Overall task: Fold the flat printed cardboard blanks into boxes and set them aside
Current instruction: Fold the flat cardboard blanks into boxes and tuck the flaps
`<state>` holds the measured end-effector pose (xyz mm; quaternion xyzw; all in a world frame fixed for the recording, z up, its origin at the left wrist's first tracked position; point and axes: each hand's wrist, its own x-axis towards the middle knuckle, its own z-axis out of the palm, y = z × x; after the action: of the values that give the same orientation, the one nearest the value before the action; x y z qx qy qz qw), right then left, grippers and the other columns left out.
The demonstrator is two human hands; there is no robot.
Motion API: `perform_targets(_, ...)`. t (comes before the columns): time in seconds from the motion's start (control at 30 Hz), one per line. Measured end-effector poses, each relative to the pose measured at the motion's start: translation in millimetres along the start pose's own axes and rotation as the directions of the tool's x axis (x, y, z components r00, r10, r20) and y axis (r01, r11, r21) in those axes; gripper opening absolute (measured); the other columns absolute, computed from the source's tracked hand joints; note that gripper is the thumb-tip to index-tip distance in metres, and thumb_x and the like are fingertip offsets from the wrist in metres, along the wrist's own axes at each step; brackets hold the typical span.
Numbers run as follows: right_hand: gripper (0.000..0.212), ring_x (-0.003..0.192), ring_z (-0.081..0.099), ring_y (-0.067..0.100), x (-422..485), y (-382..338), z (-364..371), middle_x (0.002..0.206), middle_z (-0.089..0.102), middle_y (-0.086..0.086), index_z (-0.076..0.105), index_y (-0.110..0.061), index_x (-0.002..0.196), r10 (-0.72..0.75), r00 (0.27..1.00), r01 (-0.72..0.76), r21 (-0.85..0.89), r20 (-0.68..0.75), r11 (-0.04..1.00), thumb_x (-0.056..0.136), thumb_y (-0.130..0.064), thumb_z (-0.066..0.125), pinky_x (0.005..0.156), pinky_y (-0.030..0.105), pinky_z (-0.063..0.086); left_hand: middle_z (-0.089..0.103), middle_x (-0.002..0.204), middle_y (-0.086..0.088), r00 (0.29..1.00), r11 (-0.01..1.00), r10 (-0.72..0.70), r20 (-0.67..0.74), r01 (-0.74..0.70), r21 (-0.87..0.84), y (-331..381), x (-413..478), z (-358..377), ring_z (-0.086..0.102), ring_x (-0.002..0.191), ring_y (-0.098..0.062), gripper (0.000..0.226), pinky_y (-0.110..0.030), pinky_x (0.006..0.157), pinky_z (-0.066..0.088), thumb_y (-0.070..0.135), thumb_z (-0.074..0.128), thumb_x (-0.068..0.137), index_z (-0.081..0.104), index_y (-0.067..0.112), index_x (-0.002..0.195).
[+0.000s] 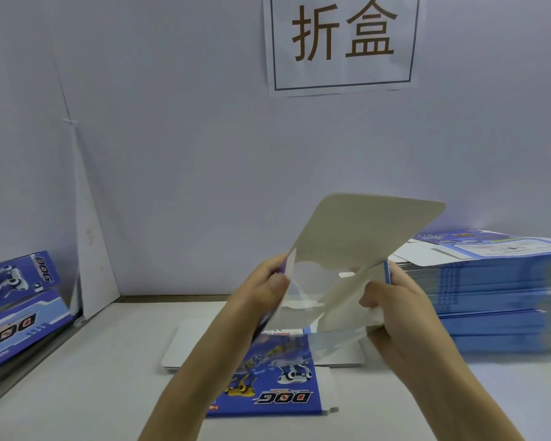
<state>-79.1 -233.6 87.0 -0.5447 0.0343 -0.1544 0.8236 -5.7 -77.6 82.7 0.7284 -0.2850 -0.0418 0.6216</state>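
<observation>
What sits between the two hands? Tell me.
The half-opened cardboard blank, gripped by the left hand and right hand, in the head view.

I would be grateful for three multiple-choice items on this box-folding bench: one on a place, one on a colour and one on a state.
1. Where does the stack of flat blanks lie?
A. On the table, to the person's right
B. To the person's left
C. Pinned to the wall

2. Which colour dominates the print on the blanks?
A. Red
B. Green
C. Blue

3. What state is the box in work in?
A. Lying flat on the table
B. Held up in both hands, partly opened, with a grey flap raised
C. Closed and set aside

Answers:
1 A, the stack sits at the right edge of the view.
2 C, the stack's edges and top face are blue.
3 B, the left hand and right hand grip its sides while the flap stands up.
</observation>
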Motion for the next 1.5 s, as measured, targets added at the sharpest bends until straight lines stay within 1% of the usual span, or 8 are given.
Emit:
perform_targets(0.2, 0.050, 0.061, 0.062, 0.017, -4.9, -6.1, -0.1, 0.067, 0.068, 0.003, 0.063, -0.009, 0.095, -0.005, 1.000, 0.006, 0.040, -0.021, 0.999, 0.076, 0.021, 0.027, 0.052, 0.023, 0.048, 0.068, 0.079, 0.017, 0.917, 0.997, 0.070, 0.393, -0.061, -0.037, 21.4, -15.9, 12.2, 0.059, 0.068, 0.013, 0.049, -0.002, 0.063, 0.043, 0.000, 0.049, 0.076, 0.039, 0.021, 0.119)
perform_targets(0.4, 0.051, 0.057, 0.062, 0.015, -12.8, -15.0, 0.2, 0.063, 0.067, 0.000, 0.062, -0.012, 0.093, -0.043, 0.999, 0.045, 0.045, -0.031, 0.998, 0.075, 0.021, 0.028, 0.046, 0.021, 0.049, 0.066, 0.104, 0.014, 0.977, 0.999, -0.040, 0.210, 0.039, 0.009, 11.0, -25.5, -1.9, 0.058, 0.109, -0.010, 0.069, -0.049, 0.105, 0.042, 0.034, 0.066, 0.040, 0.057, 0.031, 0.109)
perform_targets(0.53, 0.051, 0.049, 0.059, 0.012, -13.8, -10.9, 3.5, 0.059, 0.064, -0.002, 0.061, -0.011, 0.092, -0.057, 0.998, 0.057, 0.008, -0.003, 0.998, 0.075, 0.022, 0.026, 0.042, 0.020, 0.045, 0.067, 0.109, -0.001, 0.999, 1.000, -0.005, 0.051, 0.006, -0.010, 15.0, -26.5, -4.2, 0.058, 0.103, -0.018, 0.011, -0.034, 0.095, 0.045, 0.016, 0.065, 0.084, 0.060, 0.025, 0.084)
perform_targets(0.8, 0.055, 0.076, 0.038, 0.029, -12.3, -1.3, 6.5, 0.078, 0.055, 0.010, 0.062, -0.014, 0.096, -0.032, 0.999, 0.038, -0.150, 0.043, 0.988, 0.075, 0.022, 0.027, 0.067, 0.039, 0.029, 0.073, 0.097, -0.001, 0.997, 0.909, -0.072, -0.042, 0.048, -0.413, 13.8, -43.5, -17.0, 0.067, 0.088, -0.018, 0.036, -0.027, 0.070, 0.055, 0.036, 0.058, 0.072, 0.075, 0.024, 0.101)
perform_targets(0.93, 0.053, 0.076, 0.040, 0.029, -12.8, 7.4, 10.3, 0.086, 0.054, 0.013, 0.062, -0.022, 0.099, 0.001, 0.992, 0.031, -0.253, 0.125, 0.967, 0.082, 0.018, 0.032, 0.068, 0.039, 0.032, 0.069, 0.097, -0.007, 0.956, 0.982, -0.103, -0.276, 0.054, -0.182, 12.4, -41.2, -10.9, 0.059, 0.098, -0.037, 0.021, -0.045, 0.084, 0.048, 0.016, 0.066, 0.085, 0.068, 0.030, 0.100)
perform_targets(1.13, 0.063, 0.049, 0.058, -0.002, -18.4, 11.6, 16.6, 0.072, 0.069, -0.008, 0.066, -0.016, 0.097, -0.156, 0.959, 0.226, -0.308, 0.236, 0.924, 0.076, 0.028, 0.026, 0.043, 0.009, 0.041, 0.052, 0.063, -0.003, 0.816, 0.914, 0.219, -0.535, 0.020, 0.405, 9.1, -41.4, -2.9, 0.045, 0.054, -0.007, 0.032, -0.012, 0.048, 0.036, -0.004, 0.042, 0.090, 0.056, 0.025, 0.084)
perform_targets(1.37, 0.064, 0.056, 0.065, -0.002, -11.3, 17.6, 13.9, 0.078, 0.073, -0.011, 0.064, -0.023, 0.100, -0.175, 0.956, 0.230, -0.236, 0.234, 0.944, 0.082, 0.027, 0.028, 0.044, 0.011, 0.046, 0.044, 0.047, 0.016, 0.744, 0.797, 0.416, -0.523, -0.021, 0.604, 12.1, -46.3, 3.7, 0.040, 0.050, -0.004, 0.026, -0.010, 0.051, 0.034, -0.001, 0.045, 0.094, 0.058, 0.015, 0.080)
perform_targets(1.5, 0.069, 0.081, 0.069, 0.016, -4.1, 15.1, 9.1, 0.090, 0.074, -0.002, 0.071, -0.033, 0.092, -0.208, 0.960, 0.237, -0.149, 0.186, 0.960, 0.080, 0.025, 0.036, 0.067, 0.032, 0.054, 0.050, 0.055, 0.015, 0.838, 0.881, 0.260, -0.480, -0.003, 0.473, 16.7, -43.3, 8.2, 0.047, 0.057, -0.002, 0.035, -0.008, 0.052, 0.037, 0.001, 0.041, 0.094, 0.056, 0.031, 0.083)
